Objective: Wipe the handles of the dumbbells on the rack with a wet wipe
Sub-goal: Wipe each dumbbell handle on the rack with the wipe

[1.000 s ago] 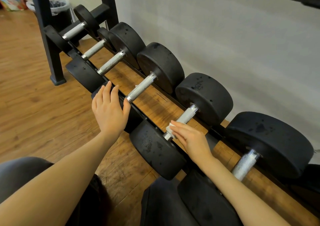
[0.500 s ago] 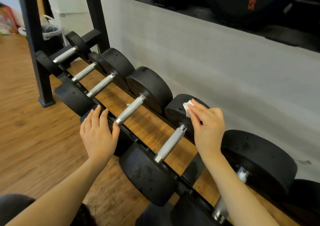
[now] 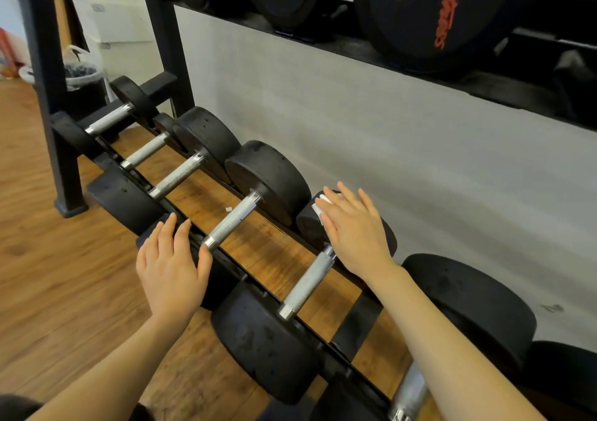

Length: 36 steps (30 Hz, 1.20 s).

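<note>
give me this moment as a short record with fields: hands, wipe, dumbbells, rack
left hand: left hand flat, fingers straight, resting on the near head of a dumbbell
right hand: right hand pressing the wet wipe on the far head of the next dumbbell
bare handle: handle uncovered beside the right hand
rack: lower rack rail holds a row of dumbbells

A warm brown wood-plank floor (image 3: pixel 58 278) runs left. A plain pale grey wall (image 3: pixel 403 149) fills the right side. Far left, a bin (image 3: pixel 80 76) lined with a clear bag stands beside white cabinets (image 3: pixel 119 26).
</note>
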### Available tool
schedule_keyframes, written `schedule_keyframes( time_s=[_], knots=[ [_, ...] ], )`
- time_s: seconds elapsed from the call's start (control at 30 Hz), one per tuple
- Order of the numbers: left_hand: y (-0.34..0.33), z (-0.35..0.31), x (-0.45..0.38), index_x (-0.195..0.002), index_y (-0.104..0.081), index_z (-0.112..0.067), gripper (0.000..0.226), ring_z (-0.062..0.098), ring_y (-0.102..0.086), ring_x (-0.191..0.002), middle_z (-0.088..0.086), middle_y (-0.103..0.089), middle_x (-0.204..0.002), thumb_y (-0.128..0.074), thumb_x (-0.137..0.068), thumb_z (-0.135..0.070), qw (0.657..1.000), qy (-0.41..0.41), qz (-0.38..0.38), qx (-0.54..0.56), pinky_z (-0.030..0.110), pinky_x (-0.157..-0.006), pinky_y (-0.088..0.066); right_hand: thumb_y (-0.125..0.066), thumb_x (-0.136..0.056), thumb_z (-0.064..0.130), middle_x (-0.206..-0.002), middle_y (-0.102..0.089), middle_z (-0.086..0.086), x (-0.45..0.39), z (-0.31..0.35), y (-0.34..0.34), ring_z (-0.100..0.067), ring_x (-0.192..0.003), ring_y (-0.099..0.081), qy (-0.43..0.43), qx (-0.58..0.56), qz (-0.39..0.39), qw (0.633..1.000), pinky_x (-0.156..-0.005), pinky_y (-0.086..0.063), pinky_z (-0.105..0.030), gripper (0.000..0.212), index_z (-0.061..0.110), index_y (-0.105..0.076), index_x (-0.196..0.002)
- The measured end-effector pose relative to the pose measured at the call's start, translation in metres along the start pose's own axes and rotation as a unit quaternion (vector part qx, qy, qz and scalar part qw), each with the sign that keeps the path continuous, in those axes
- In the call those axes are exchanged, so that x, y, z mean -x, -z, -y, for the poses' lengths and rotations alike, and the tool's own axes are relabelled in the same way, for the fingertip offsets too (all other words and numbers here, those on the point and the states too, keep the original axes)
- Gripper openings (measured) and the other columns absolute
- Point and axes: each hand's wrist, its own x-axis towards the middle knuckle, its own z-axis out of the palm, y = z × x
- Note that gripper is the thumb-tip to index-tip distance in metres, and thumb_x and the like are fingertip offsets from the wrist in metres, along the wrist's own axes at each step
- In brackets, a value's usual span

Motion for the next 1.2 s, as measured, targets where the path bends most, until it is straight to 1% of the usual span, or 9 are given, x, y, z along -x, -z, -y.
schedule_keyframes(
  time_s=[0.13, 0.27, 0.4, 0.47, 0.57, 0.77, 0.87, 1.1, 1.2],
  knots=[
    [0.002, 0.001, 0.000, -0.140, -0.050, -0.006, 0.050, 0.035, -0.031, -0.143, 0.017, -0.040, -0.152, -0.059, -0.096, -0.027, 1.000, 0.001, 0.017, -0.002, 0.056, -0.115, -0.024, -0.044, -0.101, 0.032, -0.141, -0.053, -0.004, 0.004, -0.002, -0.001, -0.022, -0.137, -0.042, 0.015, 0.030, 0.010, 0.999, -0.114, -0.026, -0.040, 0.039, 0.017, -0.056, -0.135],
    [0.003, 0.000, 0.000, -0.142, -0.048, -0.007, 0.051, 0.033, -0.028, -0.145, 0.016, -0.039, -0.154, -0.058, -0.096, -0.028, 1.000, 0.000, 0.027, -0.005, 0.054, -0.116, -0.022, -0.050, -0.097, 0.026, -0.142, -0.052, -0.011, 0.029, 0.007, -0.004, -0.029, -0.135, -0.044, -0.053, 0.013, -0.053, 0.997, -0.111, -0.028, -0.039, 0.045, 0.008, -0.051, -0.138],
    [0.001, 0.000, 0.000, -0.141, -0.049, -0.006, 0.051, 0.034, -0.030, -0.144, 0.016, -0.040, -0.153, -0.059, -0.096, -0.028, 1.000, -0.001, 0.017, -0.005, 0.055, -0.115, -0.023, -0.041, -0.096, 0.025, -0.144, -0.049, -0.014, 0.052, 0.012, -0.011, -0.032, -0.135, -0.042, -0.127, -0.014, -0.097, 0.987, -0.109, -0.027, -0.042, 0.048, 0.005, -0.049, -0.138],
    [0.001, 0.001, 0.000, -0.140, -0.050, -0.006, 0.049, 0.035, -0.031, -0.143, 0.017, -0.041, -0.152, -0.055, -0.099, -0.031, 1.000, -0.004, 0.008, -0.003, 0.055, -0.114, -0.024, -0.039, -0.103, 0.025, -0.144, -0.049, -0.014, 0.059, 0.009, -0.015, -0.032, -0.135, -0.043, -0.143, -0.028, -0.115, 0.983, -0.110, -0.028, -0.043, 0.042, 0.005, -0.049, -0.138],
    [0.000, 0.001, 0.001, -0.139, -0.051, -0.006, 0.057, 0.035, -0.033, -0.142, 0.017, -0.043, -0.151, -0.044, -0.094, -0.039, 1.000, -0.003, 0.001, -0.001, 0.054, -0.113, -0.024, -0.030, -0.101, 0.030, -0.145, -0.047, -0.013, 0.059, 0.008, -0.017, -0.029, -0.137, -0.040, -0.152, -0.049, -0.123, 0.979, -0.111, -0.028, -0.043, 0.048, 0.006, -0.045, -0.140],
    [0.000, 0.001, 0.001, -0.139, -0.050, -0.007, 0.056, 0.034, -0.033, -0.142, 0.016, -0.043, -0.151, -0.043, -0.094, -0.038, 1.000, -0.005, 0.001, -0.007, 0.054, -0.114, -0.024, -0.025, -0.102, 0.028, -0.151, -0.040, -0.010, 0.037, 0.002, -0.015, -0.029, -0.142, -0.031, -0.108, -0.048, -0.098, 0.988, -0.116, -0.022, -0.041, 0.048, 0.012, -0.044, -0.143],
    [0.000, -0.001, 0.001, -0.139, -0.050, -0.007, 0.047, 0.034, -0.031, -0.143, 0.016, -0.042, -0.151, -0.055, -0.098, -0.028, 1.000, -0.003, 0.001, -0.003, 0.054, -0.114, -0.023, -0.029, -0.103, 0.030, -0.151, -0.039, -0.009, 0.034, -0.004, -0.015, -0.028, -0.143, -0.030, -0.082, -0.043, -0.088, 0.992, -0.116, -0.021, -0.039, 0.047, 0.013, -0.043, -0.144],
    [0.002, -0.001, 0.001, -0.141, -0.049, -0.007, 0.049, 0.033, -0.030, -0.144, 0.016, -0.040, -0.153, -0.058, -0.097, -0.026, 1.000, -0.001, 0.011, -0.003, 0.054, -0.116, -0.022, -0.047, -0.095, 0.025, -0.141, -0.051, -0.015, 0.058, -0.003, -0.014, -0.034, -0.132, -0.046, -0.088, -0.092, -0.117, 0.985, -0.102, -0.041, -0.043, 0.047, 0.003, -0.051, -0.136],
    [0.000, -0.001, 0.000, -0.141, -0.049, -0.007, 0.051, 0.033, -0.030, -0.144, 0.015, -0.040, -0.153, -0.048, -0.098, -0.034, 1.000, -0.002, 0.004, -0.005, 0.052, -0.116, -0.022, -0.048, -0.096, 0.024, -0.140, -0.052, -0.017, 0.066, 0.006, -0.010, -0.032, -0.131, -0.047, -0.061, -0.110, -0.135, 0.983, -0.101, -0.045, -0.045, 0.045, 0.003, -0.051, -0.135]
  ],
)
